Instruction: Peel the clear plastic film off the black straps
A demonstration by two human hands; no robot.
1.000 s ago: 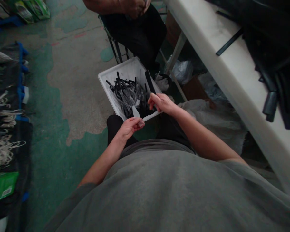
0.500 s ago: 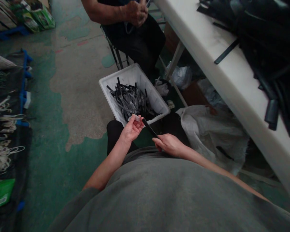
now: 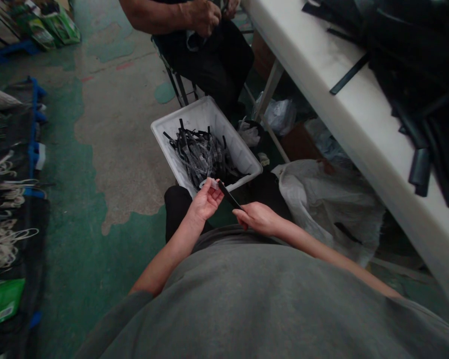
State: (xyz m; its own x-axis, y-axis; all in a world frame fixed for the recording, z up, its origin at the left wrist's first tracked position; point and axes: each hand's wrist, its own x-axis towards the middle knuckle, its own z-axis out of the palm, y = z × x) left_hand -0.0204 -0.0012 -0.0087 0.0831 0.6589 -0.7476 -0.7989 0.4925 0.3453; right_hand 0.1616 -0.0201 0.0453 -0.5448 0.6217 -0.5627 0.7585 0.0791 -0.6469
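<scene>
My left hand (image 3: 207,202) pinches a small whitish, translucent piece (image 3: 214,184) over the near rim of a white bin (image 3: 164,149). In my right hand (image 3: 257,218) is the lower end of a black strip (image 3: 229,195), which slants up to the left. The strip's upper end meets the whitish piece at my left fingertips; whether it is inside the piece I cannot tell. Many black strips with clear, thin loops (image 3: 198,154) lie heaped in the bin.
A white table (image 3: 344,114) with a pile of black strips (image 3: 407,75) runs along the right. Below it are a white sack (image 3: 322,199) and a plastic bag (image 3: 282,117). A seated person's hands (image 3: 205,17) are beyond the bin. Corded bundles (image 3: 3,244) lie at left.
My right hand has shifted slightly up and left with the black strip. Beyond the bin, the other person's hands have moved a little apart. The whole view has shifted slightly.
</scene>
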